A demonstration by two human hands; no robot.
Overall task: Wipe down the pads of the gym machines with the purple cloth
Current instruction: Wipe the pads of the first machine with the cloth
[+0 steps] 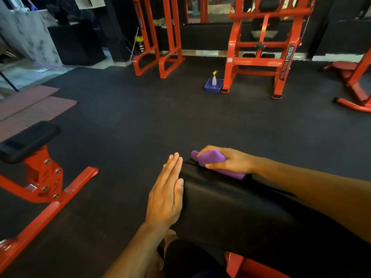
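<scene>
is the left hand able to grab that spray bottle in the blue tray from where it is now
Probably not. The left hand lies flat against the side of the black pad, while the spray bottle stands in the blue tray far across open floor by the orange machine. Nothing blocks it; it looks beyond arm's reach.

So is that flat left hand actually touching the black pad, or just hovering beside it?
Touching. The head view shows the left hand laid with straight fingers flat against the left side edge of the black pad, no gap visible between them.
</scene>
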